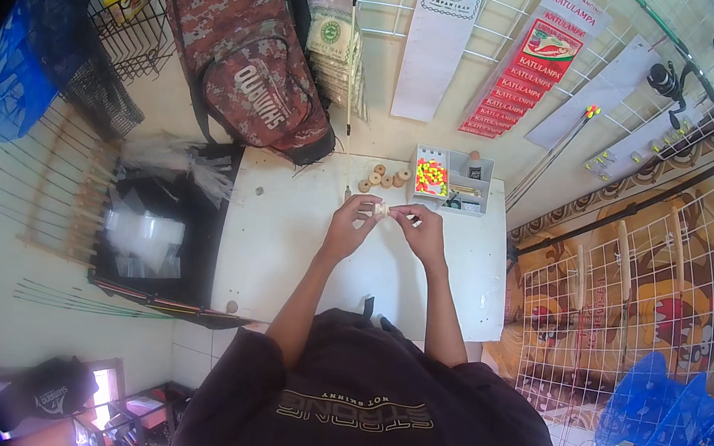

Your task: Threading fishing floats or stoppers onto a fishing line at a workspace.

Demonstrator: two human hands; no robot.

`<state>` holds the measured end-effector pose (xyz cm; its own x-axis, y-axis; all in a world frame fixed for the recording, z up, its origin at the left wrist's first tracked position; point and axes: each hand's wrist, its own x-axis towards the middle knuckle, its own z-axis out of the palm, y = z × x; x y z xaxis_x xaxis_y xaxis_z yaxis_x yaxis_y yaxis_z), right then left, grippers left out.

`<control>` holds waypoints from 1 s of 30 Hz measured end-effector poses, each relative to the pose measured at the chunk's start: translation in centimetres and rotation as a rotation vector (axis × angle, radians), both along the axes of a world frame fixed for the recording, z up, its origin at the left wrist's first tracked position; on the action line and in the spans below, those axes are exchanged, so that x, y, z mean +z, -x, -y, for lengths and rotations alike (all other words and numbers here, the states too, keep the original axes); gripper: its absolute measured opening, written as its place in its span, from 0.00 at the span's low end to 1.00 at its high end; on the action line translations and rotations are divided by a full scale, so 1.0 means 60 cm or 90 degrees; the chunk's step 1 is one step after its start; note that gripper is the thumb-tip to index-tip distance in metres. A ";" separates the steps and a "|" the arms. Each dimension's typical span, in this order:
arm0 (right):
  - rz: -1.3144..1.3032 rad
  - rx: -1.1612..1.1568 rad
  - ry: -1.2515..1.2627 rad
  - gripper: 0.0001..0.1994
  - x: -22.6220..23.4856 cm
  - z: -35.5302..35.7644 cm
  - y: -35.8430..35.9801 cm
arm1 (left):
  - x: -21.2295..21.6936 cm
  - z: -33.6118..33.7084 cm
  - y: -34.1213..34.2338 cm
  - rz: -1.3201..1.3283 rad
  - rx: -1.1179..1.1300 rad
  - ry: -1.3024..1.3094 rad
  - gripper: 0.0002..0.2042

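Over the white table (298,260), my left hand (348,225) pinches a small pale spool (381,210) between thumb and fingers. My right hand (424,233) is closed in a pinch at the spool's right side; whatever lies between those fingertips is too small to make out. Just beyond my hands, several round wooden spools (386,181) lie loosely grouped on the tabletop. Behind my right hand stands a grey divided organizer (476,167), with a compartment of bright yellow and pink small floats (431,177) at its left. A small upright object near my left fingertips is unclear.
A camouflage rod bag (255,74) leans at the table's back left. Packets (520,82) and fishing reels (664,80) hang on the wall grid. Left of the table, a black surface holds clear plastic bags (143,235). Blue nets (661,416) hang at right.
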<state>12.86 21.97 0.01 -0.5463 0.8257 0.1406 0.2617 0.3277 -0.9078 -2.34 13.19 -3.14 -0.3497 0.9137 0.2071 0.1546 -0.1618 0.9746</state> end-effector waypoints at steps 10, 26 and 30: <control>0.055 -0.164 -0.095 0.04 -0.022 -0.012 -0.011 | 0.022 0.008 0.000 0.217 0.060 0.013 0.14; 0.028 0.239 0.011 0.35 0.048 0.004 0.005 | 0.017 0.014 0.001 0.033 -0.013 0.003 0.17; 0.086 0.099 -0.103 0.23 0.043 0.004 0.018 | 0.030 0.015 -0.002 0.030 -0.003 0.019 0.17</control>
